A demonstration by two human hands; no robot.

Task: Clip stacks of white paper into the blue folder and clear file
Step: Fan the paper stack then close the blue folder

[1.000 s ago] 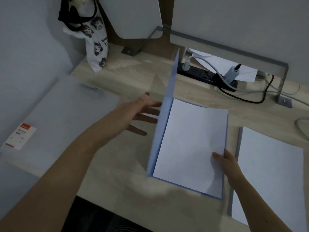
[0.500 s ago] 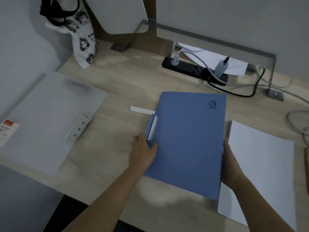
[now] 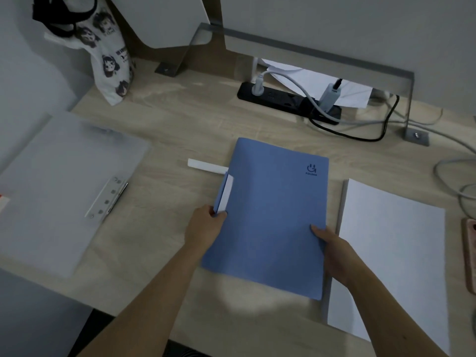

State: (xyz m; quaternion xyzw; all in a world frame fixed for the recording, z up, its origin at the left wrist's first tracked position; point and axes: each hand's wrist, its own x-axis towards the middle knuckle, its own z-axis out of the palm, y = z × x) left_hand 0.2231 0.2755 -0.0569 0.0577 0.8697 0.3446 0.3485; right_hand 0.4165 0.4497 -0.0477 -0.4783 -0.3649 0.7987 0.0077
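Observation:
The blue folder (image 3: 273,210) lies closed on the wooden desk in the middle of the head view. My left hand (image 3: 204,228) grips its left spine edge, where a white strip shows. My right hand (image 3: 332,243) holds the folder's right edge near the bottom. A stack of white paper (image 3: 391,256) lies just right of the folder. The clear file (image 3: 59,186) lies open at the left with its metal clip (image 3: 108,199) on its right side. A white slide bar (image 3: 206,166) rests on the desk by the folder's upper left corner.
A black power strip (image 3: 286,101) with plugs and cables sits at the back. A printed tote bag (image 3: 110,65) hangs at the back left. A pink phone (image 3: 470,253) lies at the right edge. The desk's front edge runs just below my forearms.
The folder's cover, upright a second ago, has been swung shut over the paper inside. My left hand moved onto the spine edge, my right hand stayed at the right edge.

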